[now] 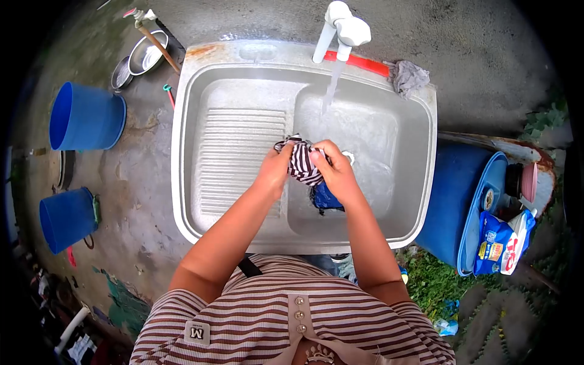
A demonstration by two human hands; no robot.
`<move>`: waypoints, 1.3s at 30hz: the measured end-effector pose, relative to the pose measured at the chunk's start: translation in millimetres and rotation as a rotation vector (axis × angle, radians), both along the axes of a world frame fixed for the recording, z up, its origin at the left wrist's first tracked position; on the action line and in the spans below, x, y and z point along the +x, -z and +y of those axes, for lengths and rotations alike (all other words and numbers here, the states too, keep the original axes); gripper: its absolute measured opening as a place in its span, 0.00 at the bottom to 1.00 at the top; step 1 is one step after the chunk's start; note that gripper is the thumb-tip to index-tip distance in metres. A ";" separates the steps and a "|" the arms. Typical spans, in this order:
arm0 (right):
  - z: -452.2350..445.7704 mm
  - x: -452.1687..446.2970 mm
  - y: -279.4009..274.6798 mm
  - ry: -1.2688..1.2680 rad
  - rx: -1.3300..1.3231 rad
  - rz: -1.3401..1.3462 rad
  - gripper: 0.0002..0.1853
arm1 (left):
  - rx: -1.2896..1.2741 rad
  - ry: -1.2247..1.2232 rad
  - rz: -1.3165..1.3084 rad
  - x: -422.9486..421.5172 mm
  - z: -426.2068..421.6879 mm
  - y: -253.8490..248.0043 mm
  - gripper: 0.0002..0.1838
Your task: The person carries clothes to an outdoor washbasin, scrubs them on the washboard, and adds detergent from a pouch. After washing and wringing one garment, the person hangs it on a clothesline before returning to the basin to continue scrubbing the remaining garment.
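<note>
A brown-and-white striped cloth (303,165) is bunched between my two hands over the middle of the sink (243,238). My left hand (275,163) grips its left side, and my right hand (334,168) pinches its right side. Below the striped cloth a dark blue piece of fabric (327,198) shows in the right basin; whether it is joined to the cloth I cannot tell. Water (331,88) runs from the white tap (345,33) into that basin, behind my hands. To the left of my hands lies the ribbed washboard slope (237,161).
A grey rag (409,79) and a red strip (359,62) lie on the sink's back edge. On the right, a blue barrel (450,201) carries a detergent bag (500,243). Two blue buckets (91,115) and metal basins (148,55) stand on the left.
</note>
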State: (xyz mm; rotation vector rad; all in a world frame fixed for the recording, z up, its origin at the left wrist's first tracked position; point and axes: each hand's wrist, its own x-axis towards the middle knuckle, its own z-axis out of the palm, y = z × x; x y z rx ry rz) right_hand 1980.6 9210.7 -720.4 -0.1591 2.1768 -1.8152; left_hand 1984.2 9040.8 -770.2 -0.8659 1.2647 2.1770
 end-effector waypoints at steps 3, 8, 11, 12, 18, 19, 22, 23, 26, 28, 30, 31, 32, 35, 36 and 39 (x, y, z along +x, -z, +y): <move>-52.3 -52.1 24.8 0.106 0.111 0.244 0.12 | -0.687 0.134 0.299 -3.3 -50.0 -14.9 0.20; -126.6 -16.0 87.3 0.021 0.379 0.557 0.12 | -1.625 0.155 0.722 17.2 -84.5 21.9 0.17; -121.0 61.8 61.2 0.007 0.411 0.653 0.12 | -1.372 0.350 0.953 86.4 -86.4 16.7 0.09; -118.6 75.5 63.6 0.004 0.414 0.654 0.12 | -1.400 0.355 1.041 102.6 -85.4 19.4 0.07; -142.7 -27.1 88.3 0.044 0.651 0.714 0.10 | -1.636 0.391 0.831 -2.9 -86.4 36.7 0.06; -148.9 -53.2 89.5 0.105 0.742 0.724 0.09 | -1.694 0.316 0.806 -32.6 -88.0 39.0 0.06; -154.9 -82.5 93.7 0.219 0.740 0.746 0.09 | -1.732 0.286 0.769 -65.5 -90.7 38.7 0.05; -150.9 -72.4 92.1 0.184 0.758 0.735 0.09 | -1.740 0.299 0.815 -54.2 -90.4 36.1 0.05; -132.6 -15.9 81.8 0.000 0.441 0.661 0.10 | -1.590 0.267 0.982 2.2 -89.3 22.2 0.05; -119.3 51.2 70.0 -0.039 0.499 0.648 0.09 | -1.497 0.318 1.022 65.7 -81.8 12.5 0.05; -123.3 68.1 62.2 -0.020 0.518 0.663 0.09 | -1.510 0.336 1.047 77.9 -83.8 13.4 0.05; -125.5 70.8 60.5 0.000 0.536 0.674 0.08 | -1.514 0.408 1.026 71.5 -86.8 17.1 0.05; -129.2 50.3 69.9 -0.003 0.558 0.701 0.06 | -1.514 0.483 1.003 63.8 -89.6 22.2 0.05; -139.5 -44.0 90.7 -0.026 0.635 0.750 0.02 | -1.581 0.373 0.854 -24.1 -91.9 29.7 0.04; -145.7 -73.6 91.7 0.054 0.658 0.729 0.02 | -1.646 0.361 0.819 -53.0 -92.4 26.6 0.04; -145.3 -87.5 92.8 0.161 0.708 0.697 0.02 | -1.718 0.350 0.774 -73.3 -86.6 25.6 0.05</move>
